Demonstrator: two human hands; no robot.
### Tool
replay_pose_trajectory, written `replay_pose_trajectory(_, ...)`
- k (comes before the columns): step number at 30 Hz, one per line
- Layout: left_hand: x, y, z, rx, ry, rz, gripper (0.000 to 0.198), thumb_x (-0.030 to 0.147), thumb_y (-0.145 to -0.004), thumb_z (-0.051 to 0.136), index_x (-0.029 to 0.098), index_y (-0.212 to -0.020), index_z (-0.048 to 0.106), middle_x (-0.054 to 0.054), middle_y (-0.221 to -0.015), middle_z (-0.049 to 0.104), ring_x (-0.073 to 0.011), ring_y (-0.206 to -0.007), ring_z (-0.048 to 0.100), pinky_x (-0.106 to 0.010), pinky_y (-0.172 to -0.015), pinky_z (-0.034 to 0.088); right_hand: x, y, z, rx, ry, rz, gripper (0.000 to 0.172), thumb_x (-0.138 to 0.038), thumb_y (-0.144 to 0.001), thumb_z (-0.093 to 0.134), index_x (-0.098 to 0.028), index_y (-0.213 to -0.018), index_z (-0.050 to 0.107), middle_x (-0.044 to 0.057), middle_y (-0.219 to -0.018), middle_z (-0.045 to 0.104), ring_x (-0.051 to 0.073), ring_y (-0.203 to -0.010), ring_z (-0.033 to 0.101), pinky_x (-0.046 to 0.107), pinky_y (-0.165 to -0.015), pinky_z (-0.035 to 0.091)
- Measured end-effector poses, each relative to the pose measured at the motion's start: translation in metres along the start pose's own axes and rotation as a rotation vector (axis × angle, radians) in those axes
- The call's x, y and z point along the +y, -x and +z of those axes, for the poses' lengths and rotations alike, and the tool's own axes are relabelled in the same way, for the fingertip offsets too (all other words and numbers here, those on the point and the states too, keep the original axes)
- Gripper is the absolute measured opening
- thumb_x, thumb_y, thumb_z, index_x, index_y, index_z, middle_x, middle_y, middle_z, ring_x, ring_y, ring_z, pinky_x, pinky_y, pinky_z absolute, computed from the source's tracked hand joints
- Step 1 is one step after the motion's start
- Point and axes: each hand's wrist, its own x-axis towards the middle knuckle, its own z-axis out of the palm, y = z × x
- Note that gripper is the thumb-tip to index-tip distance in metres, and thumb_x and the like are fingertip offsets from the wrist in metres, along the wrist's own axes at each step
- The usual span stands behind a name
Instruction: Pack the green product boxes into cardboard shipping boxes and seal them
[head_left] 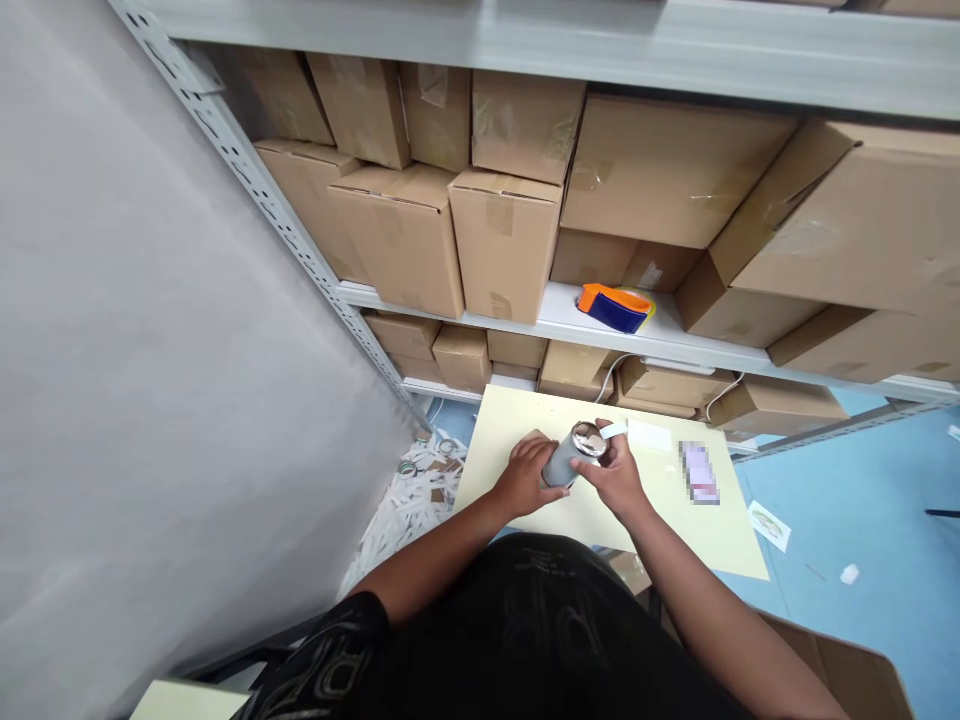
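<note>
A grey cylindrical bottle [560, 464] with a shiny silver top is held tilted above the pale yellow table [495, 420]. My left hand [528, 478] wraps round its lower part, fingers closed on it. Near the top, my right hand [615, 474] has its thumb against the bottle's side. A small white strip [613, 430] shows at the fingertips of my right hand; whether it is attached to the bottle I cannot tell. Right of my hands, a white sheet [649, 435] and a blurred purple item [700, 472] lie on the table.
Shelves [480, 322] packed with cardboard boxes [504, 245] stand behind the table. An orange and blue tape dispenser [615, 307] sits on one shelf. White paper scraps [405, 510] cover the floor at left, beside a grey wall [187, 350]. A printed card [769, 526] lies at right.
</note>
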Motion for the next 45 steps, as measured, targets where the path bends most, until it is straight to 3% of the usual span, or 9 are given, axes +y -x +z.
replay_pose_trajectory(3,0.005,-0.008,-0.004,0.023,0.039,-0.01,0.067,0.041,-0.072,0.087,0.022,-0.131,0.062,-0.013,-0.123,0.067,-0.0374,-0.12,0.058,-0.053,-0.11,0.038,-0.004,0.001,0.004,0.006,0.018,-0.035,0.087,-0.041,-0.067,0.09,-0.028,-0.137,0.042,0.013,-0.141,0.057,0.029,-0.125,0.06,0.053,-0.11,0.047)
replay_pose_trajectory(8,0.009,-0.011,-0.003,0.124,0.122,-0.081,0.066,0.042,-0.071,0.088,0.022,-0.128,0.061,-0.013,-0.123,0.065,-0.038,-0.12,0.056,-0.053,-0.108,0.039,-0.022,0.007,0.004,0.335,0.319,-0.16,0.102,-0.045,-0.07,0.087,-0.03,-0.153,0.03,0.015,-0.151,0.04,0.028,-0.12,0.057,0.049,-0.104,0.05)
replay_pose_trajectory(13,0.009,-0.013,0.005,0.11,0.109,-0.091,0.064,0.041,-0.069,0.089,0.021,-0.124,0.063,-0.014,-0.12,0.066,-0.0385,-0.119,0.057,-0.053,-0.107,0.04,-0.034,0.004,0.012,0.2,0.547,-0.201,0.071,-0.05,-0.074,0.083,-0.026,-0.136,0.058,0.011,-0.126,0.058,0.03,-0.108,0.06,0.049,-0.099,0.051)
replay_pose_trajectory(18,0.006,-0.012,0.003,0.09,0.099,-0.091,0.071,0.046,-0.067,0.091,0.021,-0.128,0.063,-0.015,-0.125,0.066,-0.0398,-0.125,0.056,-0.055,-0.112,0.037,-0.033,-0.006,0.005,0.18,0.572,-0.163,0.077,-0.048,-0.071,0.086,-0.026,-0.139,0.058,0.011,-0.12,0.064,0.029,-0.098,0.062,0.05,-0.096,0.052)
replay_pose_trajectory(21,-0.002,-0.008,0.0,0.025,0.022,-0.069,0.094,0.05,-0.06,0.094,0.023,-0.142,0.055,-0.018,-0.153,0.05,-0.0422,-0.147,0.037,-0.057,-0.122,0.024,-0.028,-0.009,-0.012,0.181,0.477,-0.153,0.078,-0.047,-0.07,0.087,-0.024,-0.139,0.058,0.011,-0.123,0.066,0.031,-0.105,0.064,0.052,-0.101,0.051)
replay_pose_trajectory(24,-0.014,-0.001,0.004,-0.084,0.009,-0.103,0.11,0.052,-0.055,0.096,0.024,-0.15,0.049,-0.018,-0.164,0.035,-0.0428,-0.154,0.024,-0.059,-0.124,0.019,-0.024,-0.007,-0.025,0.144,0.399,-0.169,0.078,-0.045,-0.07,0.088,-0.025,-0.139,0.058,0.012,-0.131,0.065,0.032,-0.113,0.064,0.052,-0.105,0.05)
replay_pose_trajectory(29,-0.03,0.003,0.014,-0.146,0.082,-0.134,0.109,0.047,-0.056,0.096,0.026,-0.152,0.048,-0.016,-0.158,0.047,-0.0411,-0.148,0.038,-0.056,-0.122,0.028,-0.017,0.002,-0.029,-0.094,0.609,-0.247,0.07,-0.039,-0.075,0.084,-0.029,-0.139,0.059,0.011,-0.135,0.065,0.033,-0.121,0.063,0.053,-0.108,0.05)
replay_pose_trajectory(39,-0.038,0.007,0.029,-0.116,0.134,-0.121,0.101,0.045,-0.061,0.093,0.026,-0.15,0.05,-0.014,-0.154,0.052,-0.0388,-0.142,0.047,-0.055,-0.12,0.033,0.062,-0.001,-0.041,-0.391,0.871,-0.289,0.068,-0.022,-0.071,0.076,-0.026,-0.137,0.06,0.011,-0.131,0.07,0.034,-0.121,0.064,0.056,-0.107,0.049)
replay_pose_trajectory(45,-0.038,0.009,0.032,-0.077,0.109,-0.235,0.111,0.047,-0.059,0.093,0.024,-0.155,0.041,-0.017,-0.16,0.042,-0.0405,-0.149,0.036,-0.056,-0.122,0.03,0.091,-0.002,-0.04,-0.462,0.952,-0.389,0.065,-0.027,-0.078,0.071,-0.024,-0.141,0.057,0.014,-0.144,0.059,0.038,-0.141,0.047,0.061,-0.117,0.037)
